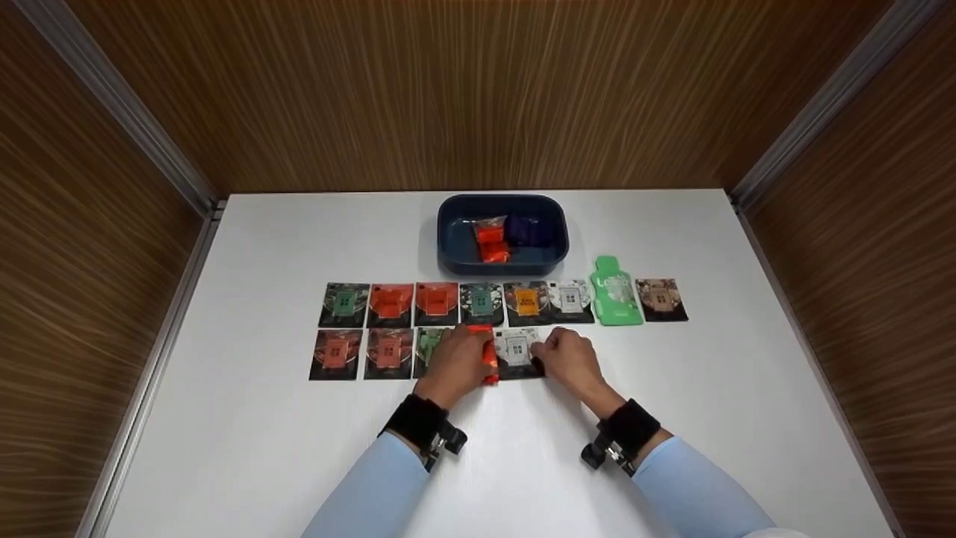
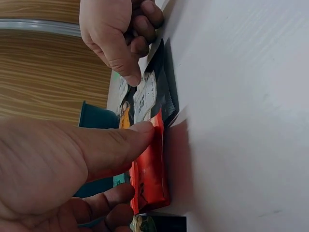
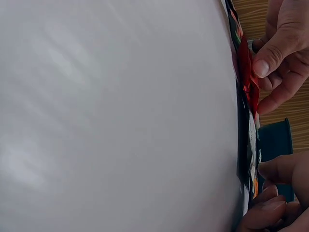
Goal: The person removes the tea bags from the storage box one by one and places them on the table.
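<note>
My left hand [image 1: 457,359] holds a small shiny red packet [image 1: 490,362] in the front row, its thumb on one side and its fingers on the other. Part of that packet is hidden under the hand in the head view; the left wrist view shows its puffed red side [image 2: 152,176]. Just to the right lies a flat black-and-white sachet [image 1: 517,351]. My right hand [image 1: 571,360] pinches this sachet at its right edge with thumb and curled fingers. A green-labelled sachet [image 1: 428,345] is partly covered by the left hand.
Behind the hands runs a row of flat sachets, among them an orange-labelled one [image 1: 526,302] and a green bottle-shaped pouch [image 1: 616,293]. Two red-labelled sachets [image 1: 388,353] lie at the front left. A dark blue bin [image 1: 502,267] holds red and purple packets. Wood-grain panels [image 1: 478,97] enclose the white table.
</note>
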A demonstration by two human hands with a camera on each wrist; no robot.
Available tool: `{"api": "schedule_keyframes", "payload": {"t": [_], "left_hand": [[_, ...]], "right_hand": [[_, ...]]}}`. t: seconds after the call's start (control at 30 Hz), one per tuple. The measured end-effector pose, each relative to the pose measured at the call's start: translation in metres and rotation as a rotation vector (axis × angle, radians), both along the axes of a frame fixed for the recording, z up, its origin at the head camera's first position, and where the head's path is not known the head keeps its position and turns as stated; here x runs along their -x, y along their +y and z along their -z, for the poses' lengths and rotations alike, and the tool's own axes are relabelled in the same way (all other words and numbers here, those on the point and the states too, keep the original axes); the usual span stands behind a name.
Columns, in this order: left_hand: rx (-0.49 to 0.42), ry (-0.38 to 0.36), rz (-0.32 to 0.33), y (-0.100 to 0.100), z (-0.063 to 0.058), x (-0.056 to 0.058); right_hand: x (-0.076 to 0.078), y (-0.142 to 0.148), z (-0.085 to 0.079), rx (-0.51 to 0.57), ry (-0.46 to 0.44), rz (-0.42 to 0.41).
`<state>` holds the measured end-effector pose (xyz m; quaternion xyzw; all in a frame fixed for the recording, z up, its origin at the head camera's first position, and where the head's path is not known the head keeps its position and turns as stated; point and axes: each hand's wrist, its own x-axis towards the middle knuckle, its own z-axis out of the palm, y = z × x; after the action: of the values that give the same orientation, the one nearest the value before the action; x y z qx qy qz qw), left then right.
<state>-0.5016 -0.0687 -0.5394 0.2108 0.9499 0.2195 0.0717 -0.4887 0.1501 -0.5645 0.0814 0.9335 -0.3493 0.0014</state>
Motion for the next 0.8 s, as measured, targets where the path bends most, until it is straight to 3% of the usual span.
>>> {"api": "schedule_keyframes", "payload": {"t": [0.27,0.53,0.8], "left_hand": [[-0.114,-0.07,-0.08,-0.011,-0.026,0.023],[-0.142,0.061,-0.116,-0.014,-0.058,0.062],[-0.11,0.109,-0.175,-0.006,-0.07,0.095]], "right_hand": [[0.026,0.002,-0.029,0.027,0.065,-0.032],[0.068,-0.006,-0.068,0.006,0.162,-0.123],[0.108,-0.014,-0.087,-0.063,0.178,-0.154]]}}
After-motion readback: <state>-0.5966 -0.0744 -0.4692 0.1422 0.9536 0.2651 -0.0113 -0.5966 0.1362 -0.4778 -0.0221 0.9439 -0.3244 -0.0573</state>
